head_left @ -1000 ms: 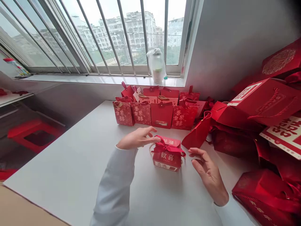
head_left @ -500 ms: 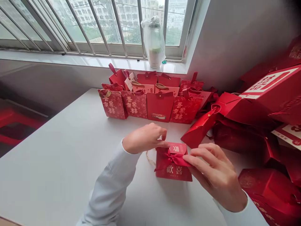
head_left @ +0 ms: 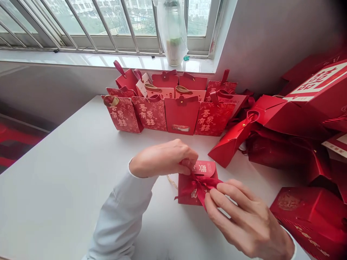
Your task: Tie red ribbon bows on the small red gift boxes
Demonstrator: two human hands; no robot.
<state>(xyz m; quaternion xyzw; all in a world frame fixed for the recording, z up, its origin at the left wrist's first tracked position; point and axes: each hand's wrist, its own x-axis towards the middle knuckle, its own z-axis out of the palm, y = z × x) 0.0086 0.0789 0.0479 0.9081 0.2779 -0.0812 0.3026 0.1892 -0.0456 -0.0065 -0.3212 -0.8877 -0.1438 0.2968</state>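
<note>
A small red gift box with white characters lies on the white table, a dark red ribbon bow across its front and a twisted gold cord at its left side. At the box's upper left, my left hand pinches the ribbon near the knot; its fingertips are partly hidden behind the hand. My right hand holds the bow's right loop and tail between thumb and fingers, at the lower right of the box.
Rows of red gift bags stand behind, below the windowsill. A bagged bottle stands on the sill. Larger red boxes and bags pile up at the right. The table's edge runs along the left.
My right hand has moved down and spread out the ribbon's loop and tail. My left hand has shifted onto the ribbon near the knot. The view has tilted slightly downward and closer.
</note>
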